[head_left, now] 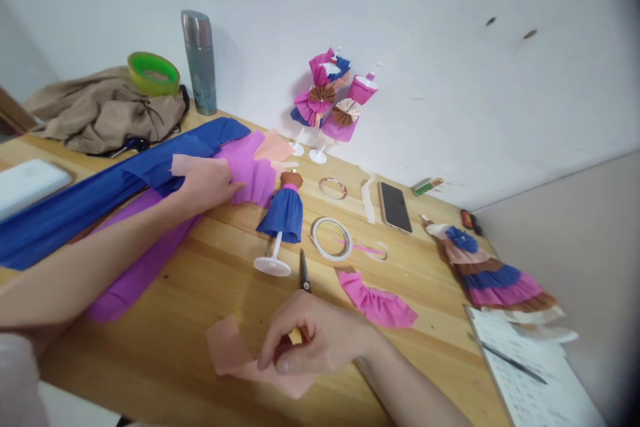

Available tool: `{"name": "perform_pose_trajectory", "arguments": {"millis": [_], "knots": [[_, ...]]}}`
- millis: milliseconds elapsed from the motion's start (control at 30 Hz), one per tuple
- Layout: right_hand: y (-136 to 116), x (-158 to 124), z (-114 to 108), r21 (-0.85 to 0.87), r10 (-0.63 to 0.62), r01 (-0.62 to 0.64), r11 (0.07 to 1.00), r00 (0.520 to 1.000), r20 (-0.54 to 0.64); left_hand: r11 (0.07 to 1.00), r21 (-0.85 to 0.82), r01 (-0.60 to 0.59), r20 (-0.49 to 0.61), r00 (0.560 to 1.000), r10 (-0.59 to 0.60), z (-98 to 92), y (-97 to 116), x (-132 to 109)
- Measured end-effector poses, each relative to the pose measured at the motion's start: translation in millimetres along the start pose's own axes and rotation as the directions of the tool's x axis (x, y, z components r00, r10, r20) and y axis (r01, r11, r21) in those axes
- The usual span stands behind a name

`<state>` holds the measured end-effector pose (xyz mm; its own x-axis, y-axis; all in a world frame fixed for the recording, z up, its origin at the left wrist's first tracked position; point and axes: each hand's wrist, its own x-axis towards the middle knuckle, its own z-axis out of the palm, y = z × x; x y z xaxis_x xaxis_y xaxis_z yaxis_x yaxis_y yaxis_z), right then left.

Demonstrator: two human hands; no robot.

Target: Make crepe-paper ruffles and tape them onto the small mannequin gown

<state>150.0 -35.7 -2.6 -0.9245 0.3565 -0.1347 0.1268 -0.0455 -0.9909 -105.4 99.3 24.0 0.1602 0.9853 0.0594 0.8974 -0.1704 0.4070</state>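
My left hand (207,185) reaches over purple crepe paper (253,180), fingers extended and touching its edge. Blue crepe paper (90,190) lies beneath that arm. In front of me, my right hand (320,333) is curled, its fingertips closed on a strip of peach crepe paper (230,347). Scissors (305,273) lie partly under this hand, their handle mostly hidden. Between the hands stands a small dress form (281,213) with a brown top and blue skirt. A gathered pink paper ruffle (379,303) rests right of the scissors.
Tape rolls (331,239) and a phone (395,207) lie further back. Two decorated dress forms (323,97) stand by the wall; a tiered paper dress (495,273) is at right, near a written sheet (525,367). A flask (200,63) and brown cloth (110,110) sit back left.
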Motion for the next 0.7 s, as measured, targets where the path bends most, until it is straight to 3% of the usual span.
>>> {"name": "perform_pose_trajectory", "arguments": {"millis": [100,233,400,467,567,633,700], "knots": [[0,0,1,-0.012,-0.024,0.024,1.0,1.0,0.001,0.999,-0.011,0.052,-0.055,0.997,-0.053,9.5,-15,15],[-14,-3,2,-0.062,-0.053,0.052,0.997,0.998,-0.025,0.987,-0.152,0.045,-0.069,0.996,-0.056,13.2,-17,22],[-42,-10,4,-0.095,-0.178,0.171,0.981,0.981,-0.08,0.908,-0.419,0.005,-0.209,0.972,-0.102,-27.8,-13,21],[-55,-12,3,-0.083,-0.194,0.184,0.979,0.973,-0.129,0.843,-0.535,-0.044,-0.324,0.933,-0.156,-50.1,-10,20],[-74,-8,-2,-0.101,-0.167,0.152,0.983,0.973,-0.156,0.744,-0.657,-0.117,-0.5,0.806,-0.315,-78.2,-4,19],[-88,3,-7,-0.115,-0.172,0.151,0.982,0.965,-0.199,0.586,-0.774,-0.241,-0.551,0.712,-0.435,-91.5,-2,17],[-102,19,-15,-0.085,-0.162,0.142,0.986,0.934,-0.319,0.477,-0.827,-0.299,-0.53,0.696,-0.483,-101.0,-1,14]]}}
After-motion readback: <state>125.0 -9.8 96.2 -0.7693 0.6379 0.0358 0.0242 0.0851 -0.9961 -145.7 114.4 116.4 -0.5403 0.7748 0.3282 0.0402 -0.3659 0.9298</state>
